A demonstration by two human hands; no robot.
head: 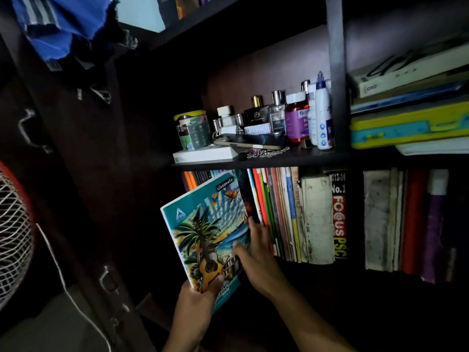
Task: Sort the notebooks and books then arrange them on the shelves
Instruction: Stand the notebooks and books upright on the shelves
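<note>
So from where I'm watching, the left hand (196,298) has its grip closed on the bottom corner of a Classmate notebook (208,232), thumb pressed on the cover right by the guitar artwork, fingers tucked behind. The notebook is teal with a palm tree, parrots and a guitar on it, tilted with its top leaning right, and its top edge sits up under the upper shelf board (253,161), at the left end of the lower shelf in front of the spines there. The right hand (256,252) isn't gripping anything, its fingers are straight and loose, fingertips against the row of thin notebooks (274,214) standing upright just to the right of the teal one, thumb resting on the teal cover's right edge. Further along that same row there's a thick worn white book (318,219), then a black and red "Focus PSC" book (339,214), and past the divider some more upright books (406,222), grey, red and purple. The shelf above is full of other stuff: perfume bottles (256,113), a purple-label jar (295,118), a white squeeze bottle (323,110), a yellow-lidded tin (191,130), a phone (251,142) lying flat and a white box (205,154). Upper right compartment has a flat stack with a yellow and teal case (408,125). Off to the left I can see a fan grille (12,232), a white cord (71,293), and blue cloth (61,21) hanging up top. Pretty dark overall.
</note>
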